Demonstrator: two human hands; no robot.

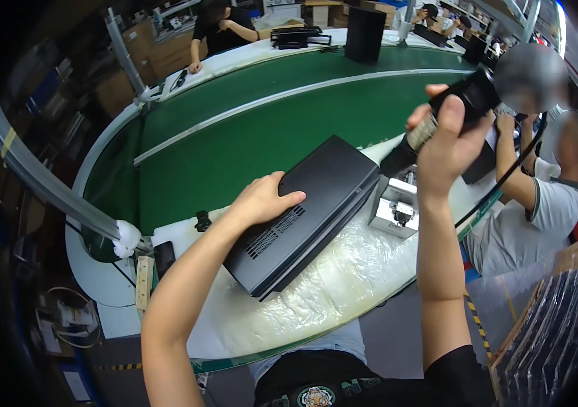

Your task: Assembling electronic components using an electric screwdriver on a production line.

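A black rectangular equipment case point(323, 183) with vent slots in its top lies slantwise in front of me. My left hand point(262, 198) grips its left long edge, thumb flat on top and fingers curled over the far side, where their tips are hidden. Raised to the right of the case, my right hand point(453, 136) is wrapped round a black power screwdriver point(467, 98) with a silvery collar. Its dark lower end points down left, near the case's far right corner. Below that end stands a small white box-shaped device point(395, 209) with metal parts on its front.
Clear plastic film point(330, 278) covers the worktop. A green conveyor point(235, 129) runs beyond it. A power strip point(144, 281) and a phone point(164, 258) lie at left. A black cable point(506, 178) hangs at right, near a seated co-worker point(526, 217). Another person stands across the belt.
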